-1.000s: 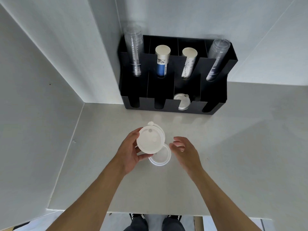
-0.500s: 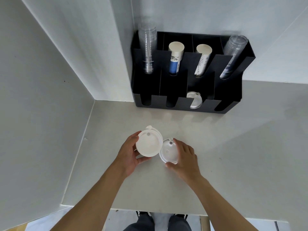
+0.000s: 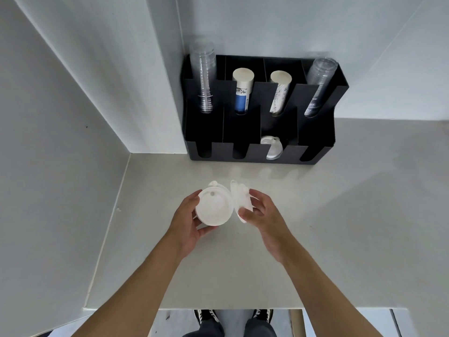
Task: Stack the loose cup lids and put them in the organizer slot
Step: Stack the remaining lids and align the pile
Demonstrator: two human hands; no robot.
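I hold a stack of lids [image 3: 213, 208] in my left hand [image 3: 188, 221], fingers curled round its rim, above the worktop [image 3: 340, 215] near the middle. My right hand [image 3: 263, 215] pinches one loose lid [image 3: 239, 199], tilted on edge, its rim touching the stack. Judgement: turn it flat, match the spouts, then press it home. The organizer [image 3: 243, 127] stands at the back edge; its third front slot [image 3: 273, 148] already holds lids.

Organizer [image 3: 252, 132] stands behind both hands' lids [image 3: 215, 210], one lid [image 3: 273, 150] inside.
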